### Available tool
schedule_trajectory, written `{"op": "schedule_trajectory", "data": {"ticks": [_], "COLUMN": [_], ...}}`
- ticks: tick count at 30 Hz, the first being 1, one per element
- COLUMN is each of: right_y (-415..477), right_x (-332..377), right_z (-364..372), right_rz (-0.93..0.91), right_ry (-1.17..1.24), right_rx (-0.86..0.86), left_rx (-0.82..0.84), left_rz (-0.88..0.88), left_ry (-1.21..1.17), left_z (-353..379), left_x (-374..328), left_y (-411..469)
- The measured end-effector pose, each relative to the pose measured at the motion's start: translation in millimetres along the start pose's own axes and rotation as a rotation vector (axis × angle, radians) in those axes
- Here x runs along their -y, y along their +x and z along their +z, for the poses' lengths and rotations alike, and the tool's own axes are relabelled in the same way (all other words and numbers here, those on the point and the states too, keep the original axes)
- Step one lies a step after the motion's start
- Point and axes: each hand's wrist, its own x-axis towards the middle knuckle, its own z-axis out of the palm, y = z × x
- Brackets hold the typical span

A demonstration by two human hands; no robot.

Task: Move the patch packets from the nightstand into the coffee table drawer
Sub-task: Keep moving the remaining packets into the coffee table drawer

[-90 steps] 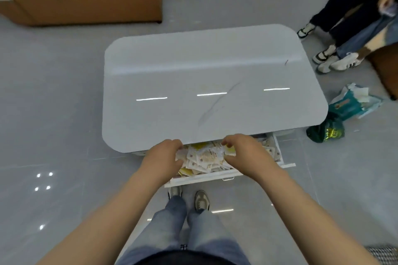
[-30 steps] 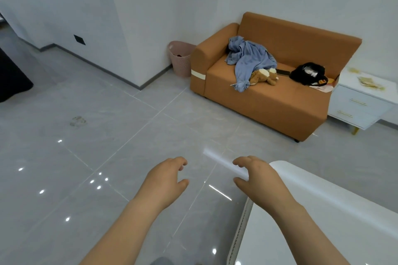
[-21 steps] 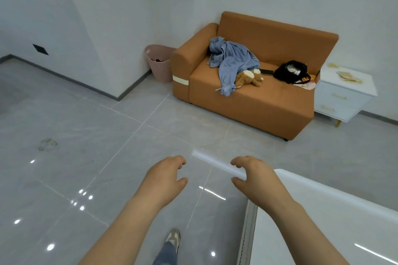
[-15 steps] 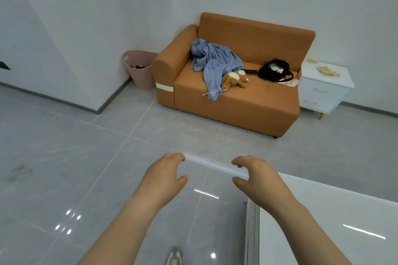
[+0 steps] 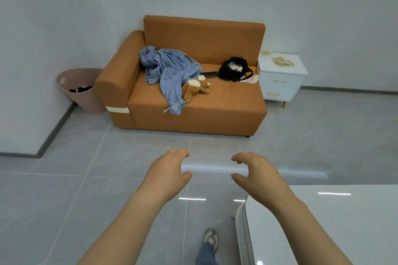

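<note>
Two bare hands hang before us in the lower middle of the frame, our left hand and our right hand, fingers loosely curled and spread, gripping nothing. Between them we see only grey tiled floor. At the lower right, under our right forearm, lies the rounded corner of the glossy white coffee table; its drawer is not in sight from here.

We judge this to be the walk to fetch another load: hands empty, one shoe stepping forward at the bottom edge. The next move calls for crossing the floor, passing the orange fabric sofa, and reaching down onto the small white two-drawer nightstand at the sofa's right end.

Small tan patch packets lie scattered on the nightstand top, upper right of the frame, well apart from our fingers and beyond reach. One more scrap sits near its back left corner; whether it is a packet we cannot tell.
</note>
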Motion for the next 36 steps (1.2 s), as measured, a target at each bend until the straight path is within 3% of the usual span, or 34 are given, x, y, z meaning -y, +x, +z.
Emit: {"op": "schedule_trajectory", "data": {"ticks": [12,25,36], "right_y": [160,337,437], "right_x": [-81,-125,-184], "right_z": [-84,-136,-186], "right_rz": [0.098,0.251,0.423], "right_ry": [0.008,0.049,0.135], "right_rx": [-0.036,-0.076,-0.151], "left_rx": [0.070,0.191,0.302], "left_rz": [0.069,0.233,0.369], "left_ry": [0.030,0.084,0.140], "left_z": [-7,-34,-34], "left_x": [-68,-94,-154], "left_y": [198,426,577]}}
